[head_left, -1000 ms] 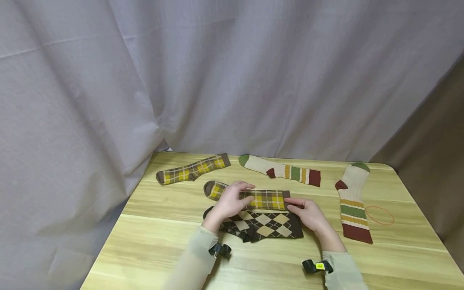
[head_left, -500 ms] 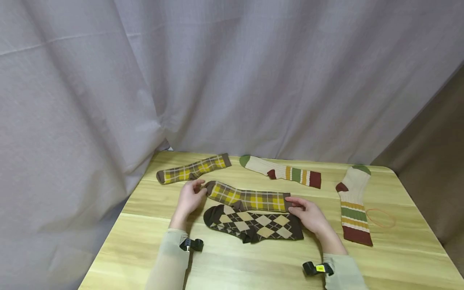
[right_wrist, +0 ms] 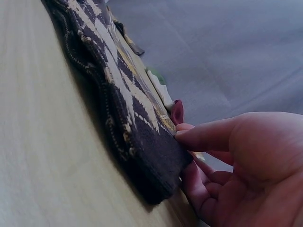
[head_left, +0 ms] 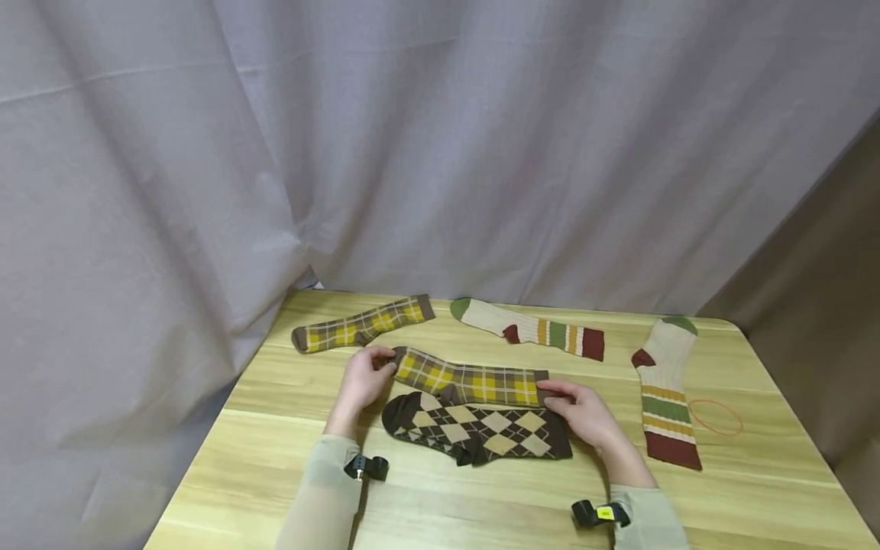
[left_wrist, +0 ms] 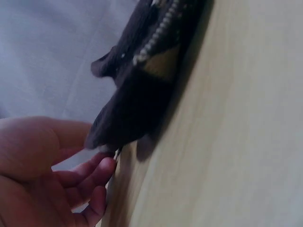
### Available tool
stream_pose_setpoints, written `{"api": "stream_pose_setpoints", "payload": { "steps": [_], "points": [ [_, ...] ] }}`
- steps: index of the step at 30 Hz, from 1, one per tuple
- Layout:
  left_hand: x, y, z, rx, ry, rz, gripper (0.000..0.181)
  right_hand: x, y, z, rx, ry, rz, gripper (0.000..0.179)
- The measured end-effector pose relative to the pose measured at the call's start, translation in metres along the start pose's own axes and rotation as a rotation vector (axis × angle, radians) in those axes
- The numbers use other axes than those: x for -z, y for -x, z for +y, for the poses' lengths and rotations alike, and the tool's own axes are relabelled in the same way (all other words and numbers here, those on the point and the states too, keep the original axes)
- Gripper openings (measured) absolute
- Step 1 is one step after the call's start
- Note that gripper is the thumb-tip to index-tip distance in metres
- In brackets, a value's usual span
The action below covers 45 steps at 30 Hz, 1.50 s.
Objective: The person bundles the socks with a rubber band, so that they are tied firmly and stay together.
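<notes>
A yellow and brown plaid sock [head_left: 474, 382] lies flat across the middle of the table, toe to the left and cuff to the right. My left hand [head_left: 366, 374] pinches its brown toe between thumb and fingers. At the other end, my right hand [head_left: 584, 412] grips the brown cuff with thumb and forefinger. Directly in front lies a black argyle sock [head_left: 498, 431] with beige diamonds, parallel to the plaid one. In the left wrist view, the argyle sock's dark toe [left_wrist: 137, 104] covers part of the fingertips; in the right wrist view its cuff [right_wrist: 161, 161] hides the plaid cuff.
Another plaid sock [head_left: 371, 322] lies at the back left. Behind the middle is a cream striped sock [head_left: 529, 325], and a second cream striped sock [head_left: 667, 389] lies on the right beside a thin orange loop [head_left: 716, 417]. A grey curtain [head_left: 440, 153] hangs behind the table.
My left hand has moved left, from the middle of the plaid sock to its toe, and its fingers have closed there. My right hand has stayed at the cuff.
</notes>
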<state>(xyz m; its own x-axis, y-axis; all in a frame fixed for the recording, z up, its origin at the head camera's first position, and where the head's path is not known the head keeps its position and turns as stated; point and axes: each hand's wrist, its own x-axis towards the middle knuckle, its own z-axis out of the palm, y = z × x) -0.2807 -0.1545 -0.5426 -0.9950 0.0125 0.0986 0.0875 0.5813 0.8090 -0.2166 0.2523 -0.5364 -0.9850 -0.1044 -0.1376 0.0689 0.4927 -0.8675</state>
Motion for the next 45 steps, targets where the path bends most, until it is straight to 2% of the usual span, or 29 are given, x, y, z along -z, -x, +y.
{"api": "stream_pose_setpoints", "payload": {
  "steps": [3,10,19,25,37,45],
  "points": [
    [0.000,0.001,0.002,0.040,0.007,0.028,0.018,0.000,0.001,-0.001,-0.009,-0.004,-0.007,0.037],
    [0.000,0.001,0.006,0.047,0.020,0.089,0.023,-0.001,0.000,-0.002,-0.005,0.013,0.021,0.036],
    [0.004,0.003,0.011,0.062,0.125,0.067,0.033,-0.003,0.001,-0.004,-0.005,-0.014,0.046,0.032],
    [0.005,0.002,0.011,0.084,0.163,0.043,0.025,-0.004,0.002,-0.005,-0.011,-0.012,0.032,0.038],
    [0.004,0.001,0.014,0.090,0.327,0.074,0.019,0.001,0.002,-0.005,0.023,0.017,-0.025,0.044],
    [0.007,0.000,0.019,0.063,0.345,0.084,0.019,0.004,0.000,-0.006,-0.009,-0.039,-0.013,0.047]
  ]
}}
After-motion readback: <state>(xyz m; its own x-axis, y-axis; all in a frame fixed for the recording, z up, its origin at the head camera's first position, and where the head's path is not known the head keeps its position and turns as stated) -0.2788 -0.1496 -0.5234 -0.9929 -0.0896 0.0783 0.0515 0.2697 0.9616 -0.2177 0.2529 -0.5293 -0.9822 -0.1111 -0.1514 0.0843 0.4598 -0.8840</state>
